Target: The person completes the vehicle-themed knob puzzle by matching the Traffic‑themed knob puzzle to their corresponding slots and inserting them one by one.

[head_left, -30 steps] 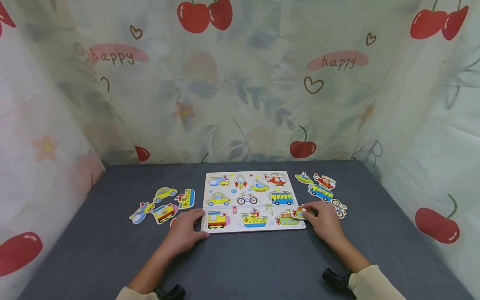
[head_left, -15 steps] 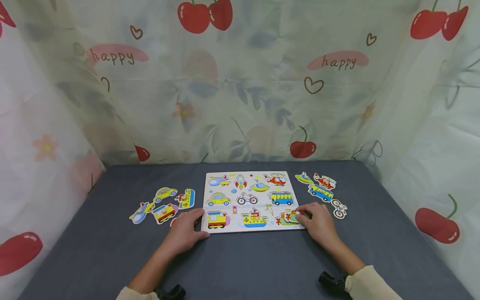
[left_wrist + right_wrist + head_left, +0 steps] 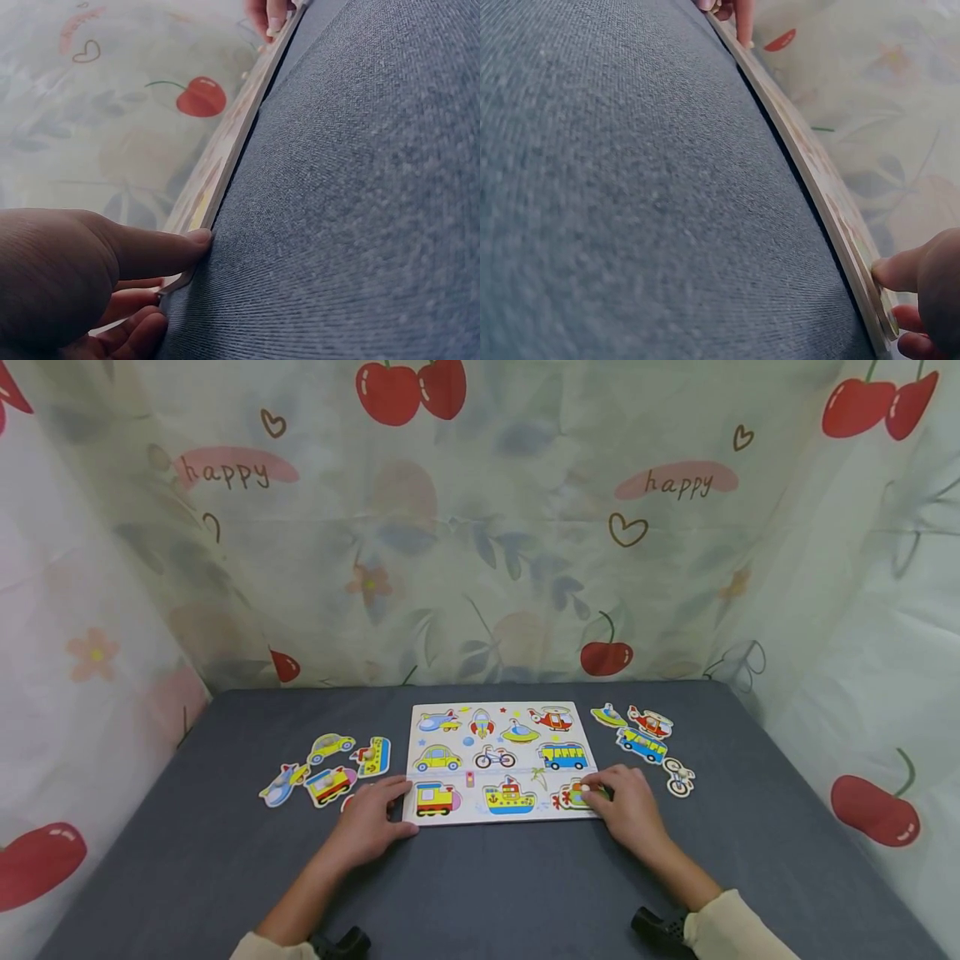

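The white puzzle board (image 3: pixel 475 814) with printed vehicles lies flat on the dark cloth. At its front left corner my left hand (image 3: pixel 366 823) holds the edge; the left wrist view shows the thumb (image 3: pixel 161 253) along the near edge and the other fingers beside the corner. My right hand (image 3: pixel 632 806) pinches a green submarine puzzle piece (image 3: pixel 572 796) with a red propeller by its small knob. That piece overlaps the submarine picture at the board's front right, and the right wrist view has its rim (image 3: pixel 887 313) close over the board. The hand hides its right end.
Left of the board lie puzzle pieces: a car (image 3: pixel 330 748), a ship (image 3: pixel 372 757), a train (image 3: pixel 330 787) and a plane (image 3: pixel 281 786). Another is mostly hidden by my left hand. To the right are a flying saucer (image 3: pixel 608 716), helicopter (image 3: pixel 651 722), bus (image 3: pixel 641 745) and bicycle (image 3: pixel 678 777).
My right hand has carried the submarine piece leftward from the board's right edge onto the submarine picture. The left hand has stayed at the corner.
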`<state>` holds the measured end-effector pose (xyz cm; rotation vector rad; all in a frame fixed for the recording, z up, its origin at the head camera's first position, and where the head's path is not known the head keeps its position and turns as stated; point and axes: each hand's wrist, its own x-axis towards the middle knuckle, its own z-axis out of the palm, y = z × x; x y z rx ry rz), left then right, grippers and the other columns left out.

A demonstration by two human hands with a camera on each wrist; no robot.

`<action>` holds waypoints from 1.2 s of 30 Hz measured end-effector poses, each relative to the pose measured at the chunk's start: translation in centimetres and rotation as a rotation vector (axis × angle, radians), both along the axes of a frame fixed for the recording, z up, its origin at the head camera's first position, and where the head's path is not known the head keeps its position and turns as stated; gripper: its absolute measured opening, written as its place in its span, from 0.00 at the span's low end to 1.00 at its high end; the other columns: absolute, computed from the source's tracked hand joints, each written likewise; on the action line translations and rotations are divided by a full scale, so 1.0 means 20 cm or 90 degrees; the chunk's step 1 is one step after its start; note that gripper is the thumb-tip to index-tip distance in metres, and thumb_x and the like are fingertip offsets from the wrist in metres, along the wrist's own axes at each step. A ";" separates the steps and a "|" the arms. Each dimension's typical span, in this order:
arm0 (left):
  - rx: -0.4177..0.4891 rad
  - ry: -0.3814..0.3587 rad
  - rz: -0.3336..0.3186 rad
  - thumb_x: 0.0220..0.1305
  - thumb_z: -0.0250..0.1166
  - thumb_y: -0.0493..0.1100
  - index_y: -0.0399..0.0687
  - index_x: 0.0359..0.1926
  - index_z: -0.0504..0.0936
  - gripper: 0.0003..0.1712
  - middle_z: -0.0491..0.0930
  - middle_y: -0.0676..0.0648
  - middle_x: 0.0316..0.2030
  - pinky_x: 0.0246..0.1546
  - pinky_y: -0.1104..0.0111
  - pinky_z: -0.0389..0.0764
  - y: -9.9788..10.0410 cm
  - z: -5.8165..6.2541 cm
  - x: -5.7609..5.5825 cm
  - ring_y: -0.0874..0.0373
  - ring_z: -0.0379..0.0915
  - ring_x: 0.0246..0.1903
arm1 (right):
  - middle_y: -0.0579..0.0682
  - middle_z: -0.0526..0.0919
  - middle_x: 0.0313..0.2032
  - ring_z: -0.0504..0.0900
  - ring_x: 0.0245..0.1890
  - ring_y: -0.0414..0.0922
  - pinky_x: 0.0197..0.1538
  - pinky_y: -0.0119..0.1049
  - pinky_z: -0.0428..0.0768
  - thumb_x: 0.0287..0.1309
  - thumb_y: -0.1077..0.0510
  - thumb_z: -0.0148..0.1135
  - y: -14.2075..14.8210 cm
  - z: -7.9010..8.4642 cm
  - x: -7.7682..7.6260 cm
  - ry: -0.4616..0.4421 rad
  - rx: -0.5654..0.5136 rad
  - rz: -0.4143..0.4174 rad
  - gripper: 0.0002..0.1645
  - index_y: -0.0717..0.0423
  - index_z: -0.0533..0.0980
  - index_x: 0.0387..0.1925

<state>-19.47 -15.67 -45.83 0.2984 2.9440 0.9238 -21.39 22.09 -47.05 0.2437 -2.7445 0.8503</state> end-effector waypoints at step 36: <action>0.007 0.018 -0.019 0.55 0.74 0.45 0.43 0.61 0.78 0.32 0.73 0.45 0.61 0.53 0.52 0.70 -0.02 -0.01 0.00 0.48 0.70 0.53 | 0.50 0.80 0.37 0.71 0.39 0.49 0.40 0.44 0.68 0.52 0.60 0.73 -0.06 -0.02 0.00 0.008 -0.010 0.011 0.09 0.53 0.86 0.37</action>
